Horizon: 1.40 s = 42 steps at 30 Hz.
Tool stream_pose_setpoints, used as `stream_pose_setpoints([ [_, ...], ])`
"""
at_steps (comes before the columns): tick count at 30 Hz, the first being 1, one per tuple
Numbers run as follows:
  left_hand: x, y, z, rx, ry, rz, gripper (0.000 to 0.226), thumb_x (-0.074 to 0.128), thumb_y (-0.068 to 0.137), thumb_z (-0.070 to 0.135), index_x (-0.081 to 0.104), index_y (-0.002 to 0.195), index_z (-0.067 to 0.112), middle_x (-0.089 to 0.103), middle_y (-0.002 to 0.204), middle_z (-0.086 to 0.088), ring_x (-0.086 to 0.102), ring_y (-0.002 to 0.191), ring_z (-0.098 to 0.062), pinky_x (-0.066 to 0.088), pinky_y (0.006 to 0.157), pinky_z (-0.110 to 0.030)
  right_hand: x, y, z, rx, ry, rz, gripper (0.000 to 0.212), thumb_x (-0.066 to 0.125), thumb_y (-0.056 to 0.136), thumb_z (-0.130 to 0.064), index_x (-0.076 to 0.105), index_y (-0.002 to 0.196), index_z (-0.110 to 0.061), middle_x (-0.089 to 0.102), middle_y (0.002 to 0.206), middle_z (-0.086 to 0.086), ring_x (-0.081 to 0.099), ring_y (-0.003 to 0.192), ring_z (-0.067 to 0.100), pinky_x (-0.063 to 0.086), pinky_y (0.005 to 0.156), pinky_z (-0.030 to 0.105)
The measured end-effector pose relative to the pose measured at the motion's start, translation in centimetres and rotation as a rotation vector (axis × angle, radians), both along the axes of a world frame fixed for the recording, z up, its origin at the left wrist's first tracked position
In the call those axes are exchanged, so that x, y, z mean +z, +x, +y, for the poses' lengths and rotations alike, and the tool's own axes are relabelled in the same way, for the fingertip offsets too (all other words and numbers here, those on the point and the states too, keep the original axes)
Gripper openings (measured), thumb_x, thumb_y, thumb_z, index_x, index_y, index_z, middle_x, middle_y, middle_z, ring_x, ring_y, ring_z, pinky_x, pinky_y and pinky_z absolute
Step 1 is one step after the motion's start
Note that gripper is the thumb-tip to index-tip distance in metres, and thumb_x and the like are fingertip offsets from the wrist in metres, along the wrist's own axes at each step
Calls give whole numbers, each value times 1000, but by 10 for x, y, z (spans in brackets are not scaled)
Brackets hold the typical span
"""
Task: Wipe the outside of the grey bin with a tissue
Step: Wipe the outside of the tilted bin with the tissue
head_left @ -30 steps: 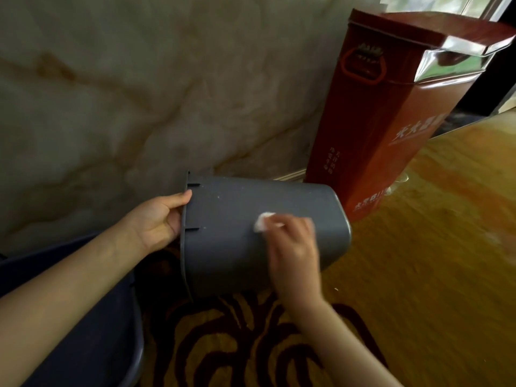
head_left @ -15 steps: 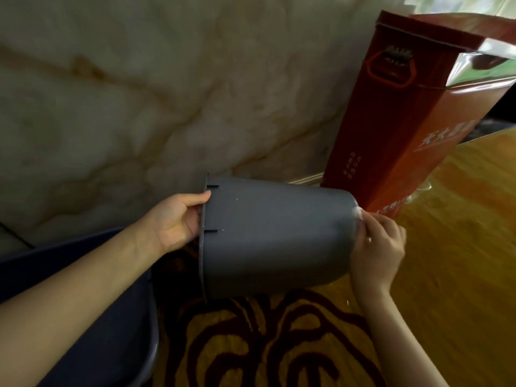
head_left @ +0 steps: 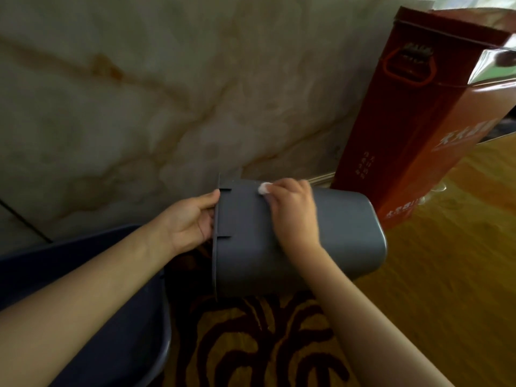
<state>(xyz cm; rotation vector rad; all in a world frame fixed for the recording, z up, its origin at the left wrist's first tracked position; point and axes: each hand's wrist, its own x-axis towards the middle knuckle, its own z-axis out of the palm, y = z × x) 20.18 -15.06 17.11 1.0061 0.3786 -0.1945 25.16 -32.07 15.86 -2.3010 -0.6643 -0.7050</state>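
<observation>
The grey bin [head_left: 343, 236] is held on its side in the air, its rim to the left and its closed bottom to the right. My left hand [head_left: 190, 222] grips the rim, thumb on the outside edge. My right hand [head_left: 294, 213] lies across the bin's upper side near the rim, fingers closed on a small white tissue [head_left: 263, 187] pressed against the grey surface. Most of the tissue is hidden under my fingers.
A tall red metal box [head_left: 424, 121] with a handle stands against the marbled wall [head_left: 167, 93] just right of the bin. A dark blue container [head_left: 134, 331] sits at the lower left. Below is a patterned brown carpet [head_left: 265, 344] and shiny yellow floor [head_left: 446, 275].
My right hand slid with the tissue from the middle of the bin's side to its bottom end, then back up to the top side near the rim. My left hand kept its grip.
</observation>
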Motion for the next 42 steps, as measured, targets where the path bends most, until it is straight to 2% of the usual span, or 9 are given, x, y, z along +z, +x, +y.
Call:
stream_pose_setpoints([
  [3, 0, 0, 1, -1, 1, 1, 27, 38, 96, 17, 64, 95, 12, 77, 75, -4, 73, 69, -14, 59, 55, -29, -9, 23, -52, -264, 20, 93, 16, 59, 90, -8, 72, 98, -7, 70, 97, 14, 50, 88, 35, 31, 75, 31],
  [9, 1, 1, 0, 1, -3, -1, 27, 37, 97, 18, 63, 96, 11, 77, 72, -4, 73, 66, -14, 58, 53, -28, -3, 26, -108, -595, 78, 253, 24, 51, 96, -14, 67, 105, 0, 66, 106, 20, 51, 103, 37, 40, 86, 40],
  [13, 3, 3, 0, 9, 7, -2, 27, 36, 97, 18, 63, 96, 12, 76, 72, -4, 73, 66, -14, 59, 56, -29, 5, -36, -51, -200, 24, 40, 13, 68, 82, 1, 70, 94, -4, 69, 91, 14, 59, 86, 31, 44, 74, 32],
  [17, 2, 5, -1, 30, 0, -2, 28, 35, 98, 19, 61, 96, 9, 76, 70, -6, 73, 64, -14, 60, 57, -30, 1, -81, 6, 158, -98, 67, 18, 73, 76, 1, 70, 91, -9, 66, 90, 6, 56, 81, 20, 46, 67, 23],
  [24, -1, 3, 2, 5, 28, 18, 29, 37, 97, 22, 62, 98, 8, 76, 76, -6, 73, 71, -15, 59, 68, -31, -7, -85, 5, 207, -158, -5, 19, 71, 78, 1, 67, 95, -6, 64, 91, 8, 54, 76, 19, 50, 64, 27],
  [27, -1, 3, 2, 8, 22, 21, 28, 36, 97, 20, 62, 95, 10, 76, 71, -4, 73, 66, -13, 60, 60, -29, -16, -83, -15, 211, -168, -16, 20, 69, 80, -1, 66, 99, -7, 64, 97, 8, 52, 80, 19, 46, 68, 25],
  [30, 1, 3, 1, 8, 16, 23, 27, 37, 97, 18, 63, 93, 11, 76, 69, -3, 73, 64, -12, 59, 53, -28, -20, -72, -50, 36, -95, 39, 18, 70, 80, -1, 68, 97, -5, 66, 96, 10, 56, 85, 22, 41, 77, 23],
  [36, 1, 0, 3, -12, 10, 19, 27, 38, 97, 19, 63, 94, 10, 76, 72, -4, 73, 67, -14, 59, 56, -29, -4, -25, -82, -331, 20, 184, 16, 60, 90, -11, 70, 83, -1, 65, 84, 14, 50, 78, 18, 30, 70, 23],
  [42, -2, -8, 5, -58, -3, -6, 25, 40, 95, 19, 64, 99, 11, 76, 82, -7, 73, 76, -17, 60, 70, -36, 30, -24, 17, 86, 33, -24, 8, 71, 78, 0, 73, 85, -4, 66, 76, 16, 56, 75, 34, 44, 63, 33],
])
